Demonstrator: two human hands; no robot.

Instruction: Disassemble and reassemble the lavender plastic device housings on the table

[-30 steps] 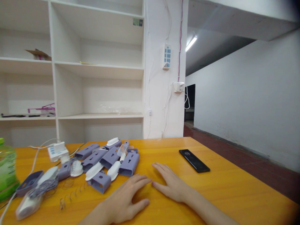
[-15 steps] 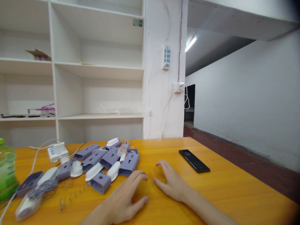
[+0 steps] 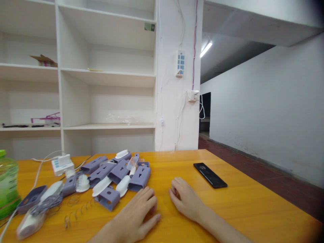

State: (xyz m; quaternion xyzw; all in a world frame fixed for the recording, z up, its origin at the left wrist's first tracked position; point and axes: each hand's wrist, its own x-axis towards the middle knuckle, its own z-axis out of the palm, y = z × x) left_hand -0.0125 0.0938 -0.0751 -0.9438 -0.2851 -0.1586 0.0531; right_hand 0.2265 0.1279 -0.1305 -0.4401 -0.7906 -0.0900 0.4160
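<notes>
Both hands rest empty on glossy orange wooden table [image 3: 253, 202].
Left hand [image 3: 136, 216] and right hand [image 3: 186, 200] curl loosely, grasping nothing, near lavender slotted plastic housings [image 3: 118, 175].

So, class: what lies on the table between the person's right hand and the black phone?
Head view: only bare orange tabletop separates the right hand from the black phone.

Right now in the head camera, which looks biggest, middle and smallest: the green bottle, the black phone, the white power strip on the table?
1. Green bottle, though it is cut off and nearest.
2. Black phone.
3. White power strip.
</notes>
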